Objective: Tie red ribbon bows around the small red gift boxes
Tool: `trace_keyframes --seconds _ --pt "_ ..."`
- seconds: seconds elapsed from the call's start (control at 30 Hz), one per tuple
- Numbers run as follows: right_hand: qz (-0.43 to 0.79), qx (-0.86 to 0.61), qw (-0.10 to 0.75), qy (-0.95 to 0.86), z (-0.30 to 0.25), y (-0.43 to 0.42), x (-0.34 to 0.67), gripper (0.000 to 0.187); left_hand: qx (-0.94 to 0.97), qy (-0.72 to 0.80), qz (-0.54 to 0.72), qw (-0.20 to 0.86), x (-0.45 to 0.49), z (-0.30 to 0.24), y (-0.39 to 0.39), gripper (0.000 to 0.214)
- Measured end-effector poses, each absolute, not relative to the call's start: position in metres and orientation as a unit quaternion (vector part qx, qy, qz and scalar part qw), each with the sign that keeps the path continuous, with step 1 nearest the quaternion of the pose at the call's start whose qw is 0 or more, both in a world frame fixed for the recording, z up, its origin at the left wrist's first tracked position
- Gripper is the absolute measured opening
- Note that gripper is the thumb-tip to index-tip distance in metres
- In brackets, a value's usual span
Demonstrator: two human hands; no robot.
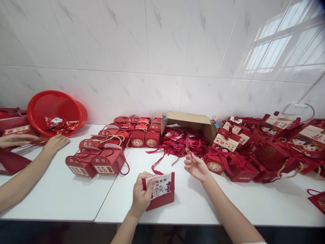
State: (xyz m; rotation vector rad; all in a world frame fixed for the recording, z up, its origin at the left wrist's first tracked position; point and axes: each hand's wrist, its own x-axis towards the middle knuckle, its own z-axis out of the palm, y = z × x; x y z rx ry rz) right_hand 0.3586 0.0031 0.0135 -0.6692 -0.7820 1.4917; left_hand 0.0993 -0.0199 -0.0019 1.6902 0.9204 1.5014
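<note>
My left hand (142, 194) grips a small red gift box (160, 202) by its upper left corner, thumb across a white printed panel with drawn figures. The box is tilted, over the front of the white table. To the right, my right hand (196, 166) is raised with its fingertips pinched on the end of a dark red ribbon (187, 145). Behind it lies a tangled heap of red ribbons (175, 139), spilling from a cardboard box (189, 117) on its side. One loose ribbon (157, 166) trails from the heap toward the box in my left hand.
Rows of red gift boxes (106, 164) stand left of centre. A red basin (57, 98) lies tipped with wrapped sweets inside. At far left a co-worker's hands (56, 143) reach beside it. Several ribboned boxes and bags (243, 169) crowd the right side. A tiled wall (165, 51) closes the back.
</note>
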Motion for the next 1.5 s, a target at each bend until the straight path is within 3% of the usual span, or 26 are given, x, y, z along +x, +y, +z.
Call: trace_keyframes --seconds 0.2,0.6,0.77,0.93,1.07,1.27,1.5 --pt "0.624 -0.313 0.667 -0.261 0.01 -0.001 0.36 0.026 0.652 0.35 0.58 0.341 0.101 0.003 -0.022 0.013" --pt "0.634 -0.358 0.644 -0.234 0.004 -0.015 0.358 0.013 0.635 0.367 0.583 0.349 0.102 0.006 -0.022 0.02" --pt "0.628 -0.353 0.65 -0.242 0.016 -0.029 0.345 0.017 0.631 0.384 0.583 0.339 0.103 0.009 -0.025 0.022" --pt "0.565 -0.333 0.672 -0.344 0.032 -0.047 0.327 0.021 0.635 0.387 0.571 0.348 0.103 0.015 -0.032 0.019" --pt "0.459 -0.309 0.678 -0.483 0.045 -0.066 0.321 0.006 0.693 0.325 0.504 0.401 0.097 0.033 -0.046 0.013" --pt "0.309 -0.22 0.56 -0.737 0.074 -0.094 0.323 0.024 0.763 0.242 0.39 0.455 0.093 0.081 -0.075 0.006" --pt "0.241 -0.196 0.499 -0.809 0.09 -0.1 0.313 0.017 0.806 0.192 0.315 0.462 0.101 0.112 -0.089 0.005"
